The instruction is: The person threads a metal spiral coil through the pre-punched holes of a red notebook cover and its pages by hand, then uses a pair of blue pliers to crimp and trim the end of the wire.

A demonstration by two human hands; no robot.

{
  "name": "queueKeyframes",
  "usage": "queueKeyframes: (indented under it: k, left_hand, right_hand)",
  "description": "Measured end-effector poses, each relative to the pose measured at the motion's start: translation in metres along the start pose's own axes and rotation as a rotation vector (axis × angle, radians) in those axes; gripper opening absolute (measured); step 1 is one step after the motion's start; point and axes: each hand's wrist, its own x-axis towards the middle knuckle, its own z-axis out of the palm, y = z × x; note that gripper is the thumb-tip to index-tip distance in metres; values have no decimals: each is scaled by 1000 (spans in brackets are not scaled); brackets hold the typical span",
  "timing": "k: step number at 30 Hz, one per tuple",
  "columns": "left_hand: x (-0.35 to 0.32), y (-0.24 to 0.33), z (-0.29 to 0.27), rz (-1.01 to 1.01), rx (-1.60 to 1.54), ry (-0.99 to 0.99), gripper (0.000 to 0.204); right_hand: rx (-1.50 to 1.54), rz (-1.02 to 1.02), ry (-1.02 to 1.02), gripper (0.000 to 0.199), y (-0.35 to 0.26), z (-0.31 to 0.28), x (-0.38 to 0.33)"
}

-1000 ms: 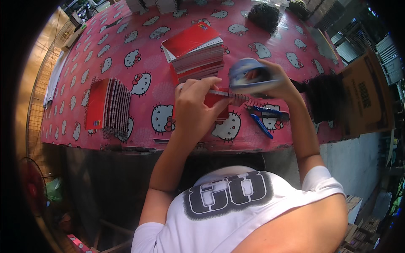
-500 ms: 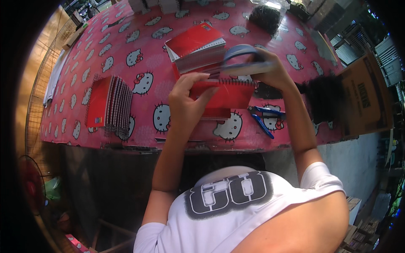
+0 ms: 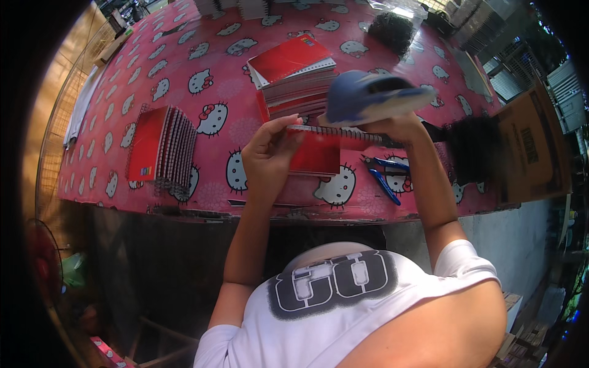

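Observation:
My left hand [image 3: 269, 150] is closed on the left end of a red spiral notebook [image 3: 362, 145], tipped so its black coil edge faces up. Over the coil's right part, my right hand [image 3: 396, 126] grips a flat blue thing with a pale rim, shaped somewhat like a sandal sole [image 3: 368, 98]; blur hides its exact kind and most of those fingers. Another red notebook [image 3: 316, 161] lies flat below the held one. Just behind my hands stands a stack of red-covered notebooks [image 3: 291, 58] with white pages. Blue-handled cutting pliers [image 3: 386, 175] lie spread on the table near my right forearm.
The table has a pink cartoon-cat cover [image 3: 227, 92]. At left is a pile of coil-bound red notebooks [image 3: 161, 147]. Black coils lie in a bundle [image 3: 472, 147] by an open cardboard box [image 3: 534, 144] and in a clump [image 3: 391, 34] farther back. White stacks [image 3: 251, 7] stand at the far edge.
The flat blue thing has swung right and toward me with my right hand. The held notebook has tipped, showing less of its cover and more of the notebook below.

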Motion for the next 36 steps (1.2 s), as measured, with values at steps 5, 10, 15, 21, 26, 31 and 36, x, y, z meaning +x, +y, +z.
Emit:
queueKeyframes:
  k: [5,10,15,21,26,31,36]
  left_hand:
    - [-3,-2,-5,-40,19,19,37]
    - [-3,1,-3,-36,102,33,35]
    - [-5,-3,-4,-57,58,30,34]
    - [-2,2,-1,-110,-2,40,34]
    - [-1,4,-4,-139,-14,-4,34]
    - [2,5,-3,-163,-46,34,34]
    - [2,3,-3,-140,-73,59,33]
  right_hand:
    - [-113,-9,102,48,-5,13,3]
    - [-352,99,39,43,-9,12,19]
    - [-302,47,-42,46,-5,18,18]
    - [-216,43,-34,50,-6,13,18]
    - [-53,-132,-77,56,5,17,13]
    - [-73,-63,-89,51,4,15,17]
    - [-191,8,-75,55,1,18,21]
